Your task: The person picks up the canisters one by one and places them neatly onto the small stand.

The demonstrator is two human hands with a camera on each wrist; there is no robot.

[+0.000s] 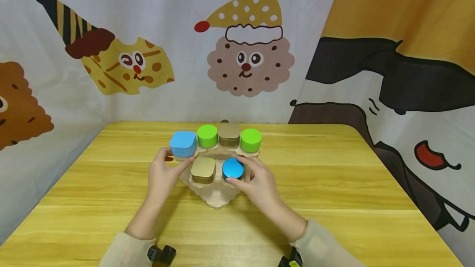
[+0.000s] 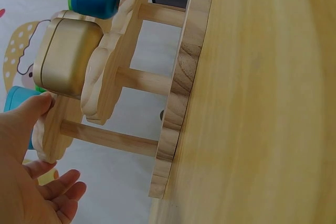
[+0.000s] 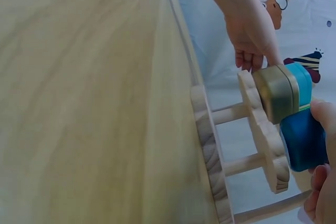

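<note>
A tiered wooden stand [image 1: 217, 196] with scalloped edges holds several small tins. My left hand [image 1: 161, 178] grips the left end of its upper shelf [image 2: 52, 135], thumb on top and fingertip at the edge. Directly beside that thumb sits the light-blue square tin [image 1: 183, 143]. My right hand [image 1: 261, 180] pinches the blue round tin [image 1: 233, 169] between thumb and fingers, at the right of the lower shelf; whether its bottom touches the shelf I cannot tell. To its left stands the gold square tin [image 1: 203, 170].
On the upper shelf are two green round tins [image 1: 207, 136] and a brown-gold square tin [image 1: 229, 134]. The stand is on a wooden table [image 1: 315, 168]. Behind it hangs a cartoon-printed curtain [image 1: 148, 106].
</note>
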